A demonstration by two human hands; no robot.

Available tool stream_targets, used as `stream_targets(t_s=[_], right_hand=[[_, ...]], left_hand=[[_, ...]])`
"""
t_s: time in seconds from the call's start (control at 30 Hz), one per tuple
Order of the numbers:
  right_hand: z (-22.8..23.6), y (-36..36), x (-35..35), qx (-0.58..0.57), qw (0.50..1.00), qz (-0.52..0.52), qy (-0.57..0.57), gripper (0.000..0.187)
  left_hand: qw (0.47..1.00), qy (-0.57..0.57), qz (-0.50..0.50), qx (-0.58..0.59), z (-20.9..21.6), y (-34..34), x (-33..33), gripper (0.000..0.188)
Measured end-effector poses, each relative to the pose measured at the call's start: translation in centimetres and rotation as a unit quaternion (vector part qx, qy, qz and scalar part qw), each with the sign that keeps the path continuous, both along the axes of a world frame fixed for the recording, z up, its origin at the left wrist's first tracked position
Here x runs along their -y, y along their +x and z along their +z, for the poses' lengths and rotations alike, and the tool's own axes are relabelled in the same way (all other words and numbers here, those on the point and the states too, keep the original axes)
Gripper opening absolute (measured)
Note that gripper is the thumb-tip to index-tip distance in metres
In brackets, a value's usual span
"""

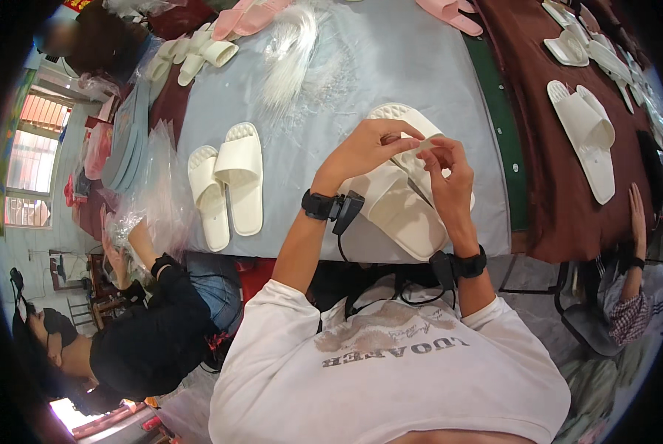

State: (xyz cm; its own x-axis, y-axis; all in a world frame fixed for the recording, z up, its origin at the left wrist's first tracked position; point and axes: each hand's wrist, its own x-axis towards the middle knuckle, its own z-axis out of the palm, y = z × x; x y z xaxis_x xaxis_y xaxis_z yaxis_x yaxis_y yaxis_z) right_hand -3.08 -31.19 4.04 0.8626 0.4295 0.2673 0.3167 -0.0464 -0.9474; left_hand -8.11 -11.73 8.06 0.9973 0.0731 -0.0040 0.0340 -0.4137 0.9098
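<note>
With both hands meeting above a pair of white slippers [392,203], the likeliest trouble is a fumble: the small pale piece [428,143] between the fingertips looks slight enough to slip and drop among the straps, should the two hands pull unevenly. The pair lies directly beneath, its lower heel running toward 5 o'clock and close to the table's [287,177] near edge, so a downward push could nudge it over. The black wrist unit [347,212] at the left wrist sits beside the slippers, and its dangling cable could snag one if that arm swings toward 3 o'clock. The left forearm leans up toward 1 o'clock, then the left hand [361,150] bends over toward 2 o'clock, back upward, thumb and forefinger drawn close in a pinching shape. The right hand [451,175] comes up steeply toward 11 o'clock, fingers curled and thumb bent in to meet them; which hand truly grips the piece, I cannot tell. At 10 o'clock from the fingertips, well apart, a loose bundle of clear strands [290,63] fans out, and a careless sweep there would probably scatter it.
</note>
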Motion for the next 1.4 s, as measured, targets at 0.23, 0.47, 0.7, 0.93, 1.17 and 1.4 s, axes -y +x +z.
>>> stream_targets(t_s=[0.23,0.47,0.7,0.93,1.17,1.4], right_hand=[[0.0,0.1,0.2,-0.012,1.0,-0.006,0.004,0.022],[-1.2,-0.3,1.1,-0.085,0.996,0.0,0.029,0.02],[-0.4,-0.4,1.9,-0.036,0.998,-0.058,-0.015,0.016],[-1.1,-0.2,2.0,0.035,0.985,-0.118,-0.123,0.018],[-2.2,0.9,-2.2,0.052,0.971,-0.114,-0.202,0.023],[-3.5,1.8,-3.5,0.132,0.933,-0.122,-0.312,0.024]], left_hand=[[0.998,0.018,0.001,0.055,-1.6,0.3,0.2,0.017],[0.994,0.051,0.033,0.089,-1.6,0.8,0.9,0.018],[0.995,0.049,0.016,0.085,-1.8,0.9,1.0,0.018],[0.982,0.065,0.164,0.067,-5.3,1.6,-3.5,0.029],[0.985,0.025,0.17,-0.022,-6.7,2.1,-4.4,0.025],[0.987,-0.116,0.066,-0.091,-6.1,2.6,-5.6,0.022]])
